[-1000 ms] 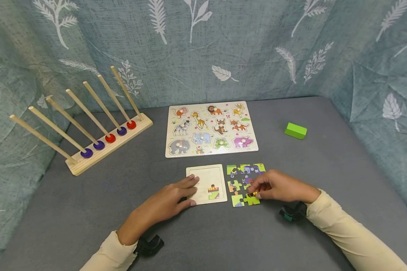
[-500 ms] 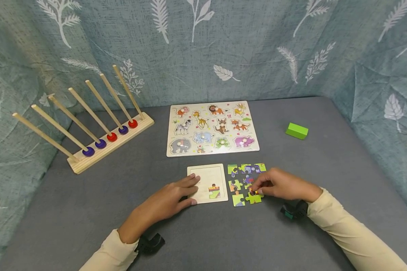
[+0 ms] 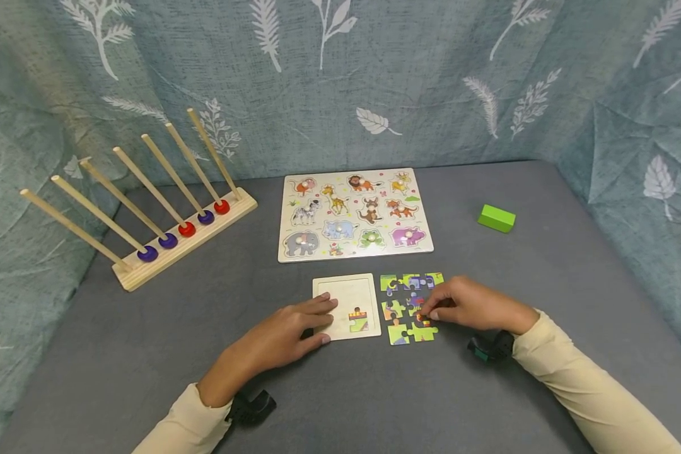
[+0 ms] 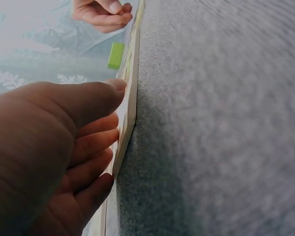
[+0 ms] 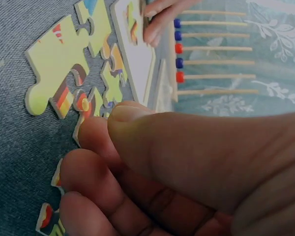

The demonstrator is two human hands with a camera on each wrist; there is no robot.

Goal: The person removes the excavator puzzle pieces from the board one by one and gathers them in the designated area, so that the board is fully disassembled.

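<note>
In the head view, my left hand (image 3: 295, 325) rests its fingertips on the left side of a square wooden puzzle tray (image 3: 349, 291). One jigsaw piece (image 3: 359, 324) sits in the tray's lower right. My right hand (image 3: 470, 306) bends over the loose puzzle pieces to the tray's right. Its thumb and index finger pinch at a red-and-yellow puzzle piece (image 5: 83, 105), partly covered by the fingertips. A green piece (image 5: 59, 59) lies flat beside it. In the left wrist view, the left fingers lie loosely extended along the tray edge (image 4: 130, 98).
Behind the tray lies an animal peg puzzle board (image 3: 354, 217). A wooden bead rack (image 3: 184, 243) with upright rods and red and blue beads stands at the back left. A green block (image 3: 496, 219) is at the back right. A leaf-patterned curtain (image 3: 431, 82) hangs behind the table.
The right fingertips shift slightly among the pieces, and the green piece below them moves a little right, then back left. My left hand stays on the tray.
</note>
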